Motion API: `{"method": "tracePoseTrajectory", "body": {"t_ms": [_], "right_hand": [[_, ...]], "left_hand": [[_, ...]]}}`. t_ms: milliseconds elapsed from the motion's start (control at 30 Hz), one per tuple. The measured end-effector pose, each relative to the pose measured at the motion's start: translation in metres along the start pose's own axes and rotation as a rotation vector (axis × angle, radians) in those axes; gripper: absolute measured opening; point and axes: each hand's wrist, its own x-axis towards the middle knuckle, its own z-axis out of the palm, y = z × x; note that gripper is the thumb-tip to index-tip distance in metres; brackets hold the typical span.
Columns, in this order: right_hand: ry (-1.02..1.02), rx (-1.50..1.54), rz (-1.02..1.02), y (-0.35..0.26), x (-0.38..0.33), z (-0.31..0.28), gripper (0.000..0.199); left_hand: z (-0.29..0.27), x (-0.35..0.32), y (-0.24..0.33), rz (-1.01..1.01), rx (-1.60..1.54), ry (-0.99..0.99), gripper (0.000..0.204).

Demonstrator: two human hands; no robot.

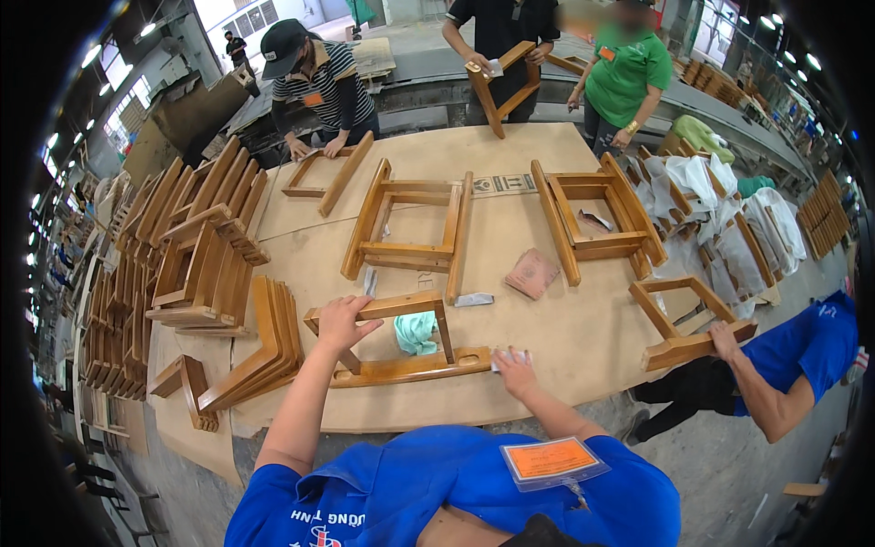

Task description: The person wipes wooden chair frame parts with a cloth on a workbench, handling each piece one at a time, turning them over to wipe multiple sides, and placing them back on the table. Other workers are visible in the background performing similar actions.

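Note:
A wooden chair-leg frame (415, 365) lies flat on the cardboard-covered table (565, 337) in front of me. My left hand (342, 324) rests on the frame's far left corner, fingers spread over the wood. My right hand (515, 369) presses a small pale pad, likely sandpaper (507, 356), against the right end of the near rail. A teal cloth (416, 332) lies inside the frame's opening.
Two more wooden frames (410, 228) (597, 219) lie farther across the table, with a reddish sandpaper sheet (532, 273) between. Stacks of frames (205, 246) stand at the left. Other people work around the table; one in blue (784, 365) holds a frame at the right.

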Motion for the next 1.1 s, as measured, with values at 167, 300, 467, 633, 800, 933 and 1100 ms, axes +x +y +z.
{"method": "tracePoseTrajectory", "body": {"t_ms": [167, 300, 467, 633, 800, 933, 1100], "right_hand": [[-0.008, 0.006, 0.105, 0.027, -0.009, -0.005, 0.045], [-0.019, 0.019, 0.123, 0.010, -0.015, 0.000, 0.042], [-0.077, 0.047, 0.161, -0.004, -0.022, 0.004, 0.042], [-0.138, 0.105, 0.186, -0.004, -0.023, 0.004, 0.043], [-0.145, 0.072, 0.187, -0.005, -0.021, 0.004, 0.044], [-0.158, 0.095, 0.192, -0.005, -0.021, 0.003, 0.044], [-0.150, 0.106, 0.198, -0.005, -0.022, 0.004, 0.044]], "left_hand": [[0.000, -0.005, 0.002, -0.006, -0.002, 0.015, 0.048], [0.001, -0.006, 0.002, 0.009, 0.007, 0.048, 0.047], [0.004, -0.003, 0.000, 0.002, 0.013, 0.050, 0.046], [0.005, 0.001, -0.002, 0.008, 0.001, 0.058, 0.046], [0.005, 0.003, -0.003, -0.003, -0.008, 0.036, 0.046], [0.003, 0.003, -0.001, -0.018, 0.003, 0.020, 0.046], [0.002, 0.002, 0.001, -0.003, 0.009, 0.045, 0.045]]}}
